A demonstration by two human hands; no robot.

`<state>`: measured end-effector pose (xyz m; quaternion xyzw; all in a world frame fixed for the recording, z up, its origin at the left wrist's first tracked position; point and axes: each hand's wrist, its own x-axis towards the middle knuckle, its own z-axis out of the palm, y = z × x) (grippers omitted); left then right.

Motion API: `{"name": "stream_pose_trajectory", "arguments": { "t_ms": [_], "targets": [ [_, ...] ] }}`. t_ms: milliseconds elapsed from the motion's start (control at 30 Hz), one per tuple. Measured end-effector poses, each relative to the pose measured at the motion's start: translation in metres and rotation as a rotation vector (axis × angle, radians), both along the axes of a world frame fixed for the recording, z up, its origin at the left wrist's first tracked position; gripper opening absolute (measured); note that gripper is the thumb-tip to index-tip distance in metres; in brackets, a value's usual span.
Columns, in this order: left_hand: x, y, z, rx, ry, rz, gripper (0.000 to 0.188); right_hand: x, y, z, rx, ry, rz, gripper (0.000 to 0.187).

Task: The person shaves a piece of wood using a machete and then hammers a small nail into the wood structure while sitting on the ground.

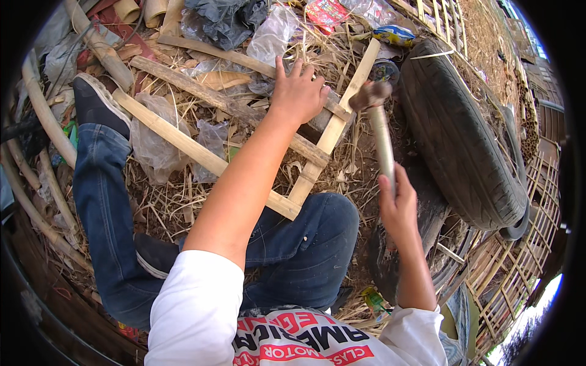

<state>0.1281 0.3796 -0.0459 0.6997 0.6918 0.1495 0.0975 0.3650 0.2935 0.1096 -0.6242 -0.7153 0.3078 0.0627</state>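
My right hand (398,204) is wrapped round the pale handle of a hammer (383,141), held up with its rusty head near the far part of a light wooden crosspiece (332,133). Several long slats meet this crosspiece: a near pale slat (168,131), a rougher middle slat (183,83) and a far slat (210,49). Over the far slat, close to its joint with the crosspiece, lies my left hand (299,91), fingers spread and pointing away. A block-like piece (315,124) shows under that joint, partly hidden by my hand. Whether a nail is there I cannot make out.
A black tire (461,134) stands at the right, beside a bamboo lattice (519,238). Plastic bags (162,146) and straw litter the ground. Bamboo poles (46,116) lie at the left, near my shoe (101,104). My bent knee (332,226) is beside the frame's near corner.
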Motion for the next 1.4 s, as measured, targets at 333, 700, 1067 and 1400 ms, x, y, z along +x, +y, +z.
{"name": "stream_pose_trajectory", "arguments": {
  "t_ms": [333,700,1067,1400],
  "targets": [
    [0.002,0.0,0.001,-0.029,0.043,0.005,0.044,-0.003,0.001,0.004,-0.045,0.106,-0.127,0.04],
    [0.001,0.0,-0.004,0.02,0.053,0.011,0.041,-0.011,0.003,-0.006,-0.067,-0.056,0.018,0.041],
    [0.003,0.005,-0.01,0.016,0.059,0.018,0.042,0.0,-0.006,-0.01,-0.096,-0.009,0.011,0.037],
    [0.003,0.003,-0.004,-0.054,0.088,-0.012,0.044,-0.017,0.009,-0.011,0.067,-0.124,0.091,0.037]
  ]
}}
